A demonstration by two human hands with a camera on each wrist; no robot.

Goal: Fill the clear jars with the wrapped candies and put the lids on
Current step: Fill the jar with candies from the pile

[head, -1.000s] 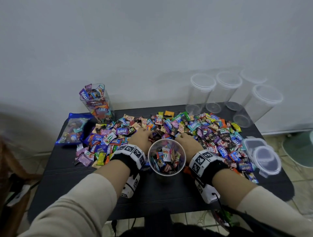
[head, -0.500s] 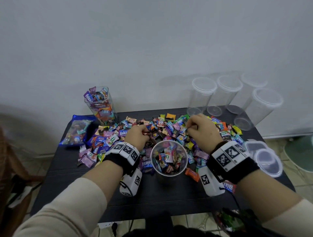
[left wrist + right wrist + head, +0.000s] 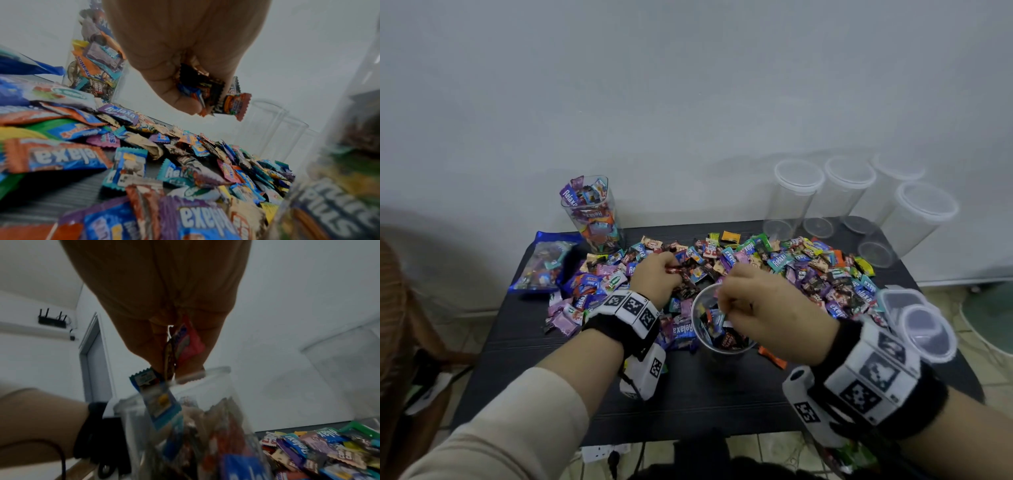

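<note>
A clear jar [image 3: 702, 337] partly filled with candies stands at the table's front middle. My right hand [image 3: 726, 303] hovers over its mouth, gripping a few wrapped candies [image 3: 185, 344]; a blue one [image 3: 156, 395] hangs at the jar rim [image 3: 205, 371]. My left hand [image 3: 671, 270] sits over the candy pile [image 3: 808, 270] just left of the jar, clutching several candies [image 3: 207, 91]. A heaped full jar [image 3: 592, 212] without a lid stands at the back left.
Several empty lidded clear jars [image 3: 796, 195] line the back right corner. Loose lids [image 3: 924, 329] lie at the right edge of the black table [image 3: 524, 329]. A blue candy bag [image 3: 544, 263] lies at the left.
My right hand has lifted from the pile with candies and swung back over the jar mouth. My left hand has closed on candies in the pile.
</note>
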